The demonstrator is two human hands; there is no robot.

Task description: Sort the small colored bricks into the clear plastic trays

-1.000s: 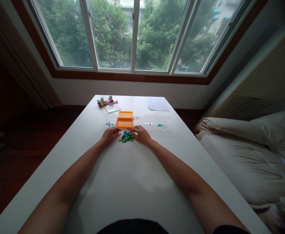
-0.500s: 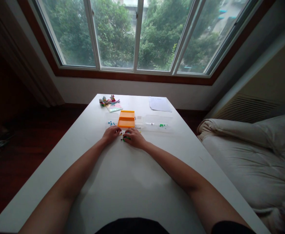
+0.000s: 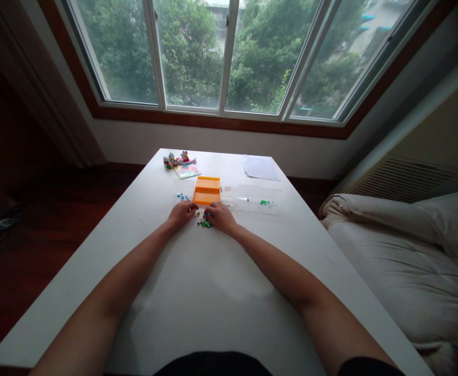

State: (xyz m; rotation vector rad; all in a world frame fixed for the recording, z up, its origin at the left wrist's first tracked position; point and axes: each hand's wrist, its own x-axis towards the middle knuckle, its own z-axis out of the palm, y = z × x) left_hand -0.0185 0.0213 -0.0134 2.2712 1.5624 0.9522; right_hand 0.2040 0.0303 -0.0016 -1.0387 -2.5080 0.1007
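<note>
A small pile of loose toy bricks (image 3: 205, 224), mostly green with some dark and yellow pieces, lies on the white table between my hands. To its left, my left hand (image 3: 182, 213) rests with thumb and fingers drawn together; anything in them is too small to make out. My right hand (image 3: 221, 217) is at the pile's right edge, fingertips bent down and pinched at the pieces, and what they grip is hidden. Just beyond both hands sits an orange tray (image 3: 207, 197) with a raised bar across it.
A clear box with blue pieces (image 3: 180, 196) stands left of the tray; green pieces (image 3: 267, 202) lie in a clear box to the right. Small figures (image 3: 169, 161), a colourful booklet (image 3: 188, 171) and white paper sheets (image 3: 260, 167) are at the far end. A sofa (image 3: 401, 250) stands at right.
My right hand has drawn back slightly from over the pile, so more green bricks show. The left hand stays nearly in place. The camera view has shifted a little.
</note>
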